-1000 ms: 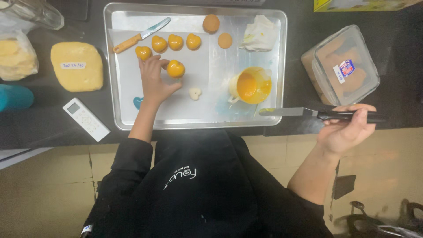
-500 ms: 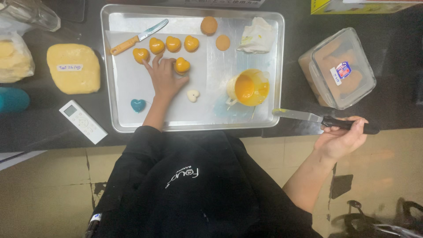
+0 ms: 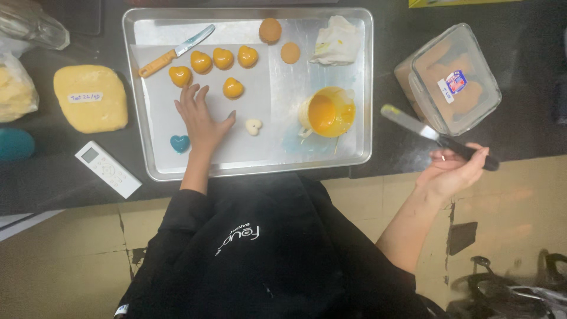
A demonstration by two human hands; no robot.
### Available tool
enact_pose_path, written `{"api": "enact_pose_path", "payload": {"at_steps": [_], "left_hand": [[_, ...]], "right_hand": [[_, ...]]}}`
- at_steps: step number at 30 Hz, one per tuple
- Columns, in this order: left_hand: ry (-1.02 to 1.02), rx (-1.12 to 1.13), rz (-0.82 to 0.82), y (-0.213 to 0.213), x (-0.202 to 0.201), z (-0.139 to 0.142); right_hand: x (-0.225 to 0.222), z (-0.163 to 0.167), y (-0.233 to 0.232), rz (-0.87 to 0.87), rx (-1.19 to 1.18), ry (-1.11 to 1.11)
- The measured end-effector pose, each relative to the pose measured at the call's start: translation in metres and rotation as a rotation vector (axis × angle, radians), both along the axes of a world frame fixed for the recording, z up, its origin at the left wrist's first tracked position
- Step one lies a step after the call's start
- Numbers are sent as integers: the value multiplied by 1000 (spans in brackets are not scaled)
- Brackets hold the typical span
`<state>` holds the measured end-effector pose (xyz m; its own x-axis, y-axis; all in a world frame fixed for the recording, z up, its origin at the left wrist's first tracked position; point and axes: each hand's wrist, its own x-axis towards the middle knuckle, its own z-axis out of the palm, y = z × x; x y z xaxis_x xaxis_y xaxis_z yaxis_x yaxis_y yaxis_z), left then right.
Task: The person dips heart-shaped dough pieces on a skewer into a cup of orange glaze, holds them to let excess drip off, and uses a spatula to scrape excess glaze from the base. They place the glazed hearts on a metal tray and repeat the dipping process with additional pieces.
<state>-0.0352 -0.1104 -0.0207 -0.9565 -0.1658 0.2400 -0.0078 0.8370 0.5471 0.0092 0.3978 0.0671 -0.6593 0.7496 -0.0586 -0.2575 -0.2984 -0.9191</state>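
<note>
Head view, right hand grip holding spatula, left hand flat beside orange heart

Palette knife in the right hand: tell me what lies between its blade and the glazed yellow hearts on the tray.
The palette knife in the right hand is off the tray's right edge. Between its blade and the yellow hearts stand the tray's raised rim and the cup of yellow glaze. The left hand rests flat below the hearts, not in that line.

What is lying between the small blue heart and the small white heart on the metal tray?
In the head view, the left hand rests flat on the white paper sheet between the small blue heart and the small white heart.
</note>
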Motion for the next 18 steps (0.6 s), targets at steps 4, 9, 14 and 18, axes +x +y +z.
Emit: {"api": "enact_pose_path", "payload": {"at_steps": [4,9,14,18], "left_hand": [[107,203,-49,18,-1,21],[26,464,-307,70,-42,51],[-71,378,-629,140,-123,41],[-24,254,-610,201,-182,15]], "right_hand": [[-24,-45,5,120,-105,-74],[-45,-94,-20,214,-256,-174],[-68,-102,-48,393,-274,-140],[-98,-103,-62,461,-311,-161]]}}
